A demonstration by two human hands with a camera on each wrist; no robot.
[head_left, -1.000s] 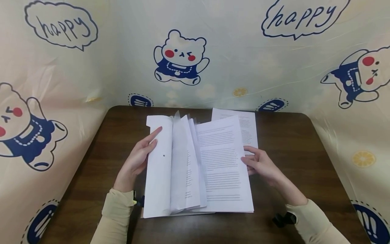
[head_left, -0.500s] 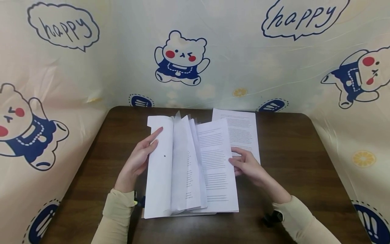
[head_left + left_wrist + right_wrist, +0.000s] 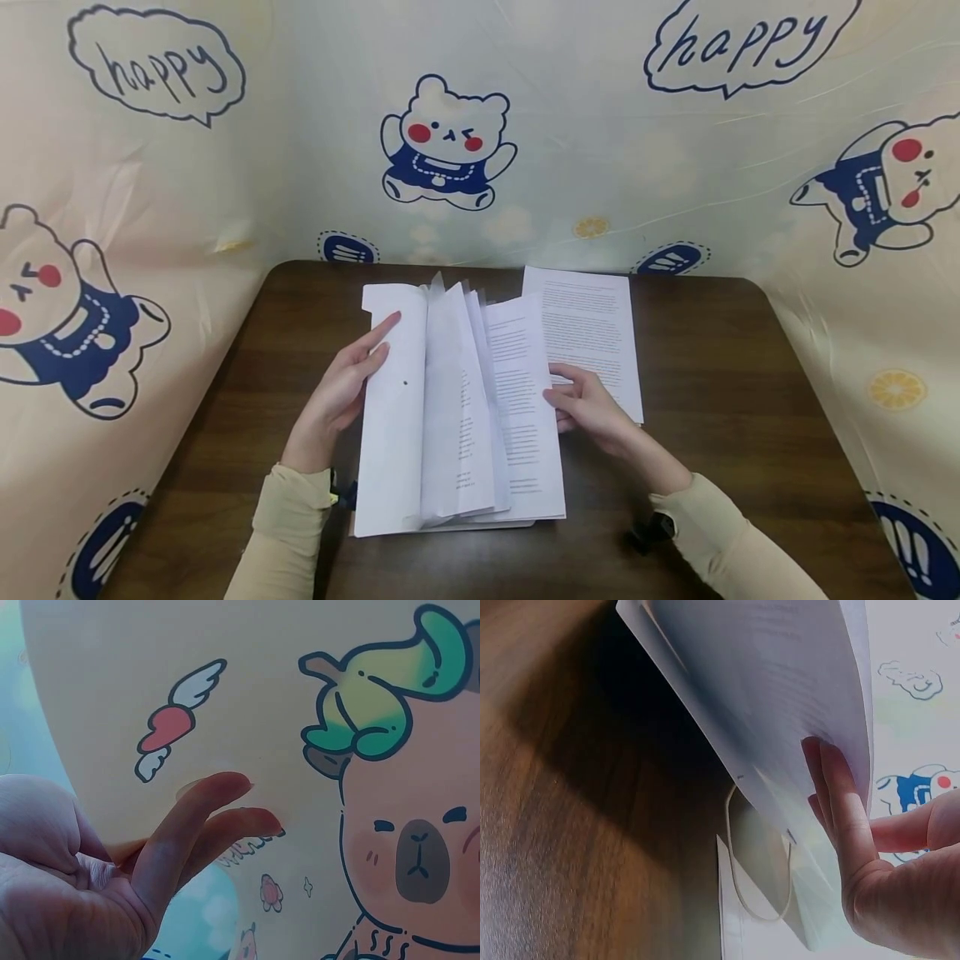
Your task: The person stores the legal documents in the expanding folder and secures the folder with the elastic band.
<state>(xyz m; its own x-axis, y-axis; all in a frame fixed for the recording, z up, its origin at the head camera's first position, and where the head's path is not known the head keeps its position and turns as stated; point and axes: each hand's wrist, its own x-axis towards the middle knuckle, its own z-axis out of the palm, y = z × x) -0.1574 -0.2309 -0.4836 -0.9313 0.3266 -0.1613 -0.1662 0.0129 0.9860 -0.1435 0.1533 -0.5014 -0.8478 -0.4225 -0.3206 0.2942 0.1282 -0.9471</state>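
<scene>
Our left hand [image 3: 330, 398] grips the folder [image 3: 392, 417] at its left; our right hand [image 3: 596, 410] pinches printed paper [image 3: 527, 458], with a loose sheet [image 3: 592, 321] on the far side.

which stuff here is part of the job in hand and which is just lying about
In the job:
folder, held by the left hand
printed sheet, pinched by the right hand
inner sheets between them

Probably just there:
loose printed paper on the table, held by neither hand (might belong)
patterned backdrop
</scene>
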